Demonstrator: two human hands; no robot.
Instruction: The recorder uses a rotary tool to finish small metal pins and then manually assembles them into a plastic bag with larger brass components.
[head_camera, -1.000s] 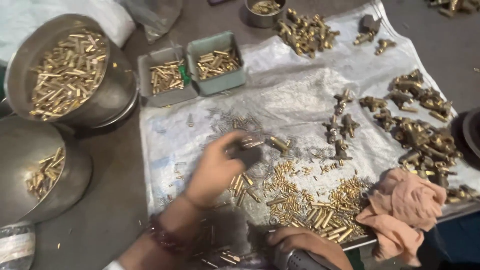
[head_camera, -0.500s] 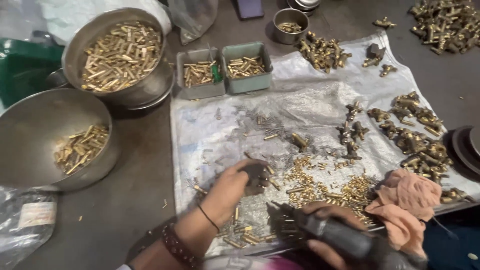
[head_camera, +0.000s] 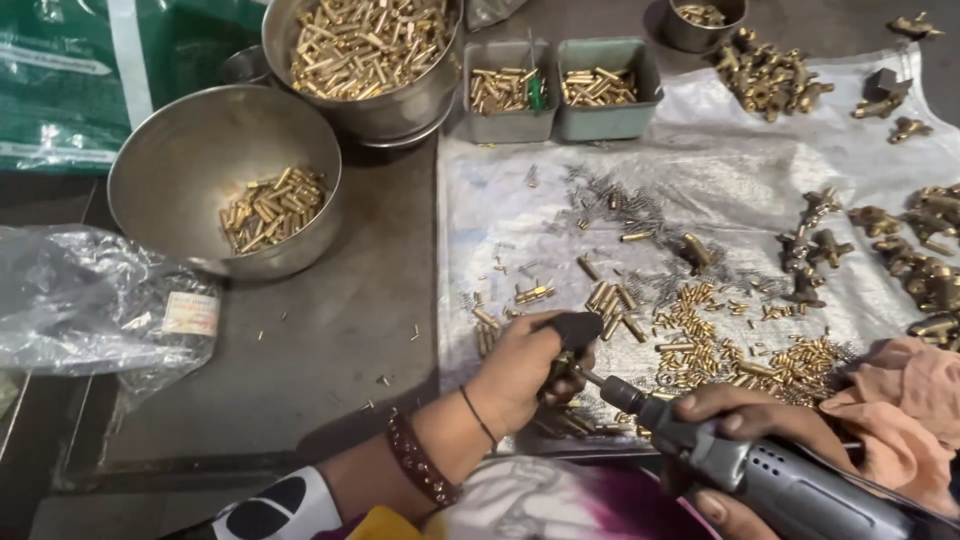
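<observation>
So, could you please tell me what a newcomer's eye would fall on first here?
Brass pins lie scattered over the plastic sheet, and more fill the steel pot at the top. At the bottom, the right hand holds a grey power tool against a small dark piece in the left hand.

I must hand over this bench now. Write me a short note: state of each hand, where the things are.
Left hand: closed on a small dark holder at the sheet's near edge.
Right hand: gripping the grey power driver, tip against the holder.
Loose brass pins lie on the plastic sheet; more fill the steel bowls and two grey trays.
Brass fittings sit to the right, beside a pink cloth.
</observation>
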